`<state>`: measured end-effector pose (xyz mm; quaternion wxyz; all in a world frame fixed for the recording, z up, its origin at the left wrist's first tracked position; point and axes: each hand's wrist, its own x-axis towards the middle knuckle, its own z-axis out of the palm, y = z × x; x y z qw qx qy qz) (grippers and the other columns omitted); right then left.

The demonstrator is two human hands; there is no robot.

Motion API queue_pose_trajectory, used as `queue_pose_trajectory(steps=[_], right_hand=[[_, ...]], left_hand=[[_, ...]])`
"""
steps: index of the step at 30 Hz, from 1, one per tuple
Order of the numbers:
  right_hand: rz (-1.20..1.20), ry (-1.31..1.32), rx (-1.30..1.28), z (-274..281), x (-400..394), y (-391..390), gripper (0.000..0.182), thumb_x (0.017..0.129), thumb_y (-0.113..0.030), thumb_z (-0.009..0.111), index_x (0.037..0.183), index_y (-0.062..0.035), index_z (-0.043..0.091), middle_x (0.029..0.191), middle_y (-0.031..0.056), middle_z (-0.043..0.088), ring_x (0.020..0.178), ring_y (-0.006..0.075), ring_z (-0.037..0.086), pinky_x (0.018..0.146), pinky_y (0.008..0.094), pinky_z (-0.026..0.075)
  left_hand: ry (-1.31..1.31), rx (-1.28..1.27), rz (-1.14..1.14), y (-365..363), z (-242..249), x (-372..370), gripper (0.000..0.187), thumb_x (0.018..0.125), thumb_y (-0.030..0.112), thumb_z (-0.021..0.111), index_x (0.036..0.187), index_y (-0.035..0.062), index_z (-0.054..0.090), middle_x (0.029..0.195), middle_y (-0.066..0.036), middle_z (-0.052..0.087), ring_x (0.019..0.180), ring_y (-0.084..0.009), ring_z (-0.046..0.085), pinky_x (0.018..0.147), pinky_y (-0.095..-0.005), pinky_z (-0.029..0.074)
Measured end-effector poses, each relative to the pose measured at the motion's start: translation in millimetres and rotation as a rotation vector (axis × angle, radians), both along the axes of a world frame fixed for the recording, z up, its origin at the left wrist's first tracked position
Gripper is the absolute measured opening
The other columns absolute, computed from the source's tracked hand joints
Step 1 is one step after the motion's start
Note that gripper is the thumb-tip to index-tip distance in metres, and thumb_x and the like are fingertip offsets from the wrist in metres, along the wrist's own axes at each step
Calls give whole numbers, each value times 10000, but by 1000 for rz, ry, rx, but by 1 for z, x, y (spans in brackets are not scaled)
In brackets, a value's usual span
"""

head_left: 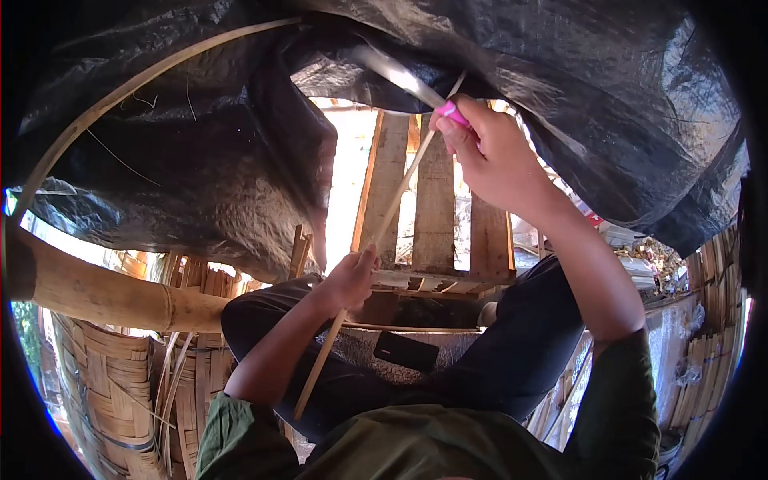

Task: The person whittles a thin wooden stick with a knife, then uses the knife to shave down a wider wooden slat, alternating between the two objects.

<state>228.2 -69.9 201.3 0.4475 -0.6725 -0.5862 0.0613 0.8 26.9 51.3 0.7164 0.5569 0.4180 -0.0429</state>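
Observation:
My left hand [352, 282] is closed around a thin bamboo strip [402, 189], which slants from low beside my leg up towards the upper right. In my right hand [498, 156] is a knife [408, 82] with a pink handle, its shiny blade blurred and pointing up and left. The right hand's fingers wrap the handle close beside the upper part of the strip, and the strip's upper tip reaches past them against the black plastic sheet [632, 104].
Wooden slats [434, 208] stand in front of my knees. A black phone [406, 350] lies between my legs. At the left are a thick bamboo pole [120, 292], woven bamboo [112, 384] and a curved bamboo strip [120, 92] arching along the sheet.

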Motion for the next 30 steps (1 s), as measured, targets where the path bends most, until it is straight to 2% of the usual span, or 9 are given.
queue_pose_trajectory(steps=[3, 5, 9, 12, 20, 23, 26, 28, 30], right_hand=[[-155, -13, -118, -66, -5, 16, 249, 984, -167, 461, 866, 34, 552, 682, 220, 600, 587, 372, 612, 551, 446, 452], [19, -196, -413, -158, 22, 24, 267, 984, -164, 448, 874, 54, 557, 700, 243, 609, 612, 372, 629, 569, 453, 471], [10, -95, -674, -114, 9, 44, 211, 980, -166, 455, 960, 30, 529, 700, 193, 580, 676, 307, 622, 626, 424, 457], [83, 56, -487, -110, 5, 54, 203, 949, -165, 508, 973, 30, 558, 732, 205, 607, 636, 296, 597, 608, 410, 435], [111, -31, -757, -141, 9, 55, 245, 930, -158, 525, 849, 69, 573, 705, 252, 609, 638, 348, 628, 603, 422, 456], [124, -66, -606, -159, 13, 54, 344, 933, -249, 552, 759, 48, 560, 613, 183, 589, 554, 273, 603, 538, 403, 439], [-45, 184, -705, -157, 3, 53, 552, 874, -466, 627, 545, -51, 472, 462, 17, 459, 423, 112, 453, 415, 340, 352], [-53, 243, -709, -158, -4, 54, 555, 870, -461, 632, 533, -51, 471, 457, 18, 461, 419, 114, 454, 418, 337, 354], [-63, 305, -718, -161, -9, 51, 557, 867, -457, 637, 522, -51, 471, 451, 20, 464, 416, 116, 454, 421, 334, 356]], left_hand=[[-2, -76, 0, 12, -16, -2, 437, 993, 520, 343, 870, 117, 457, 532, 60, 282, 356, -63, 248, 316, -255, 205], [-24, -148, 12, 16, -24, 0, 428, 997, 506, 345, 856, 118, 455, 538, 56, 313, 351, -65, 276, 318, -254, 221], [-72, -174, 24, 3, -26, 2, 420, 998, 509, 345, 870, 123, 453, 536, 63, 285, 354, -55, 249, 311, -251, 196], [-81, -185, 39, 2, -20, 4, 405, 999, 502, 350, 881, 126, 445, 542, 66, 266, 357, -46, 226, 311, -245, 180], [-86, -241, 82, -7, -21, 4, 401, 999, 483, 377, 867, 112, 453, 544, 70, 271, 353, -36, 226, 309, -232, 182], [-93, -190, 68, -8, -16, 3, 403, 999, 483, 383, 865, 109, 455, 543, 71, 262, 357, -35, 213, 313, -233, 179], [-105, -155, 35, -10, -20, 2, 409, 986, 486, 425, 857, 99, 463, 540, 68, 295, 357, -32, 269, 317, -234, 219], [-106, 230, -98, -15, -29, 5, 477, 975, 460, 474, 750, 40, 487, 523, 14, 409, 467, -87, 422, 450, -296, 359], [-129, 271, -131, -23, -27, 6, 449, 967, 472, 485, 814, 49, 493, 537, 27, 399, 428, -65, 417, 397, -264, 338]])
